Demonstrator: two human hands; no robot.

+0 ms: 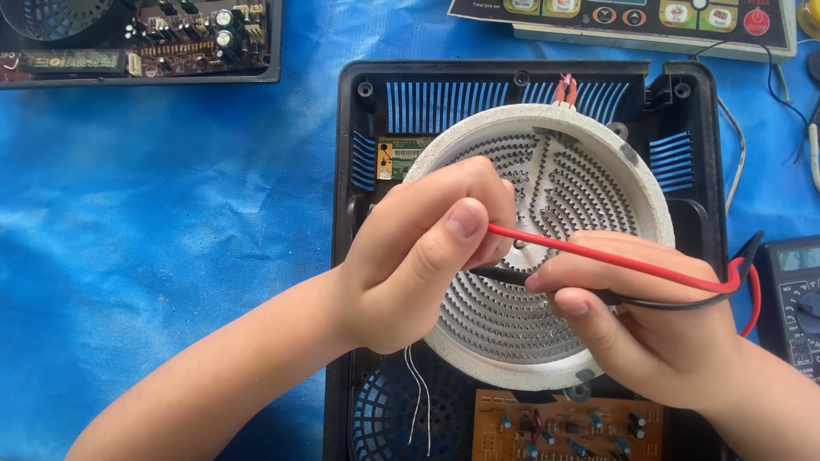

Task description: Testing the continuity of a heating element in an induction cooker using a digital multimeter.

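While both probes rest over the white coil heater disc (547,248), left hand (418,265) grip pinches red probe (598,256); right hand (649,324) grip pinches black probe (512,277); multimeter (799,299) beside right grip.

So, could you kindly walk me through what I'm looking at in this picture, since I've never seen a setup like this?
This is one view from a camera worn on a person's head, looking down at their two bare hands. On a blue sheet lies an opened black plastic housing with a round white heating disc full of coiled wire inside it. An orange circuit board sits at its lower edge, a small green board at the upper left. The left hand pinches a red test probe; the right hand holds a black probe. Both tips meet near the disc's middle. Their leads run to a meter at the right edge. A control panel and another opened device lie along the top.
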